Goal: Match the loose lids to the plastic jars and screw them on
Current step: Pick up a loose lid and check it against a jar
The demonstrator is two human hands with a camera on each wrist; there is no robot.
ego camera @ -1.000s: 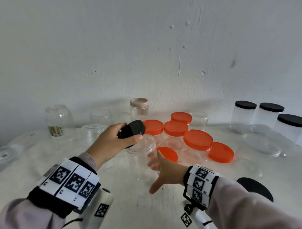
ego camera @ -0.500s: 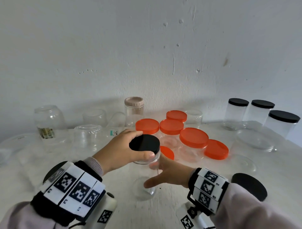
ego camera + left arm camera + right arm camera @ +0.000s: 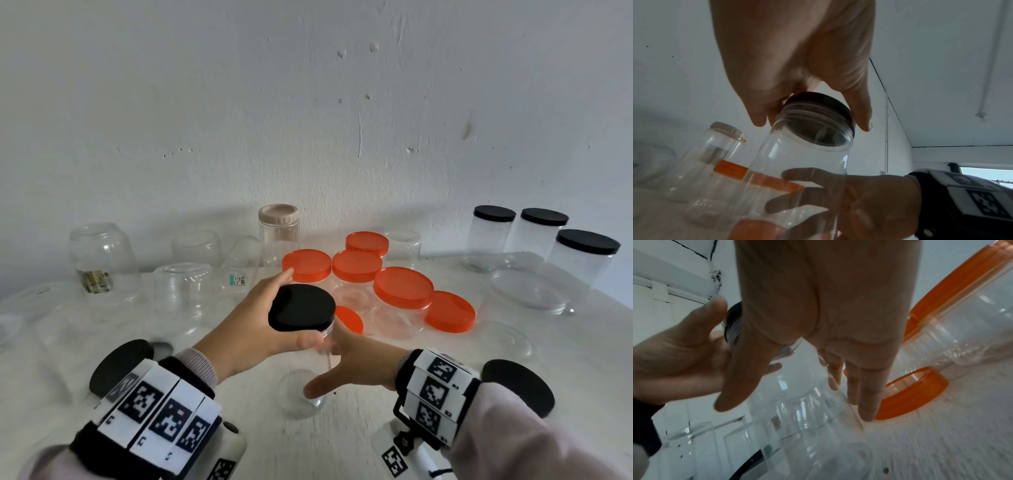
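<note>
Gripping the black lid (image 3: 301, 307) by its rim, my left hand (image 3: 253, 329) held it atop the clear jar (image 3: 803, 170), which stood on the desk (image 3: 342, 445) before the orange-lidded jars (image 3: 402, 287); my right hand (image 3: 356, 363) wrapped the jar's side.

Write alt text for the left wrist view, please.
From below, the left hand grips a black lid on the mouth of a clear plastic jar, while the right hand holds the jar's body. Orange-lidded jars stand behind.

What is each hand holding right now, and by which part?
The left hand grips the black lid by its rim, on the clear jar's mouth. The right hand holds the jar's side wall.
</note>
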